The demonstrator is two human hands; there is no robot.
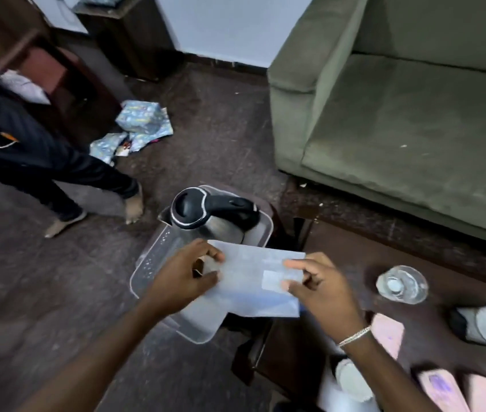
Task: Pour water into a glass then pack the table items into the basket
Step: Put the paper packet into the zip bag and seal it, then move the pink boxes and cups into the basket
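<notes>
Near the table's front corner, left hand and right hand each pinching an end of a pale flat paper envelope, level above the clear plastic basket already holding the steel kettle, apparently for packing.

1. The kettle is set inside the basket, at its far end.
2. An envelope is held over the basket's near end.
3. The glass is placed on the surface, right of the basket.
</notes>
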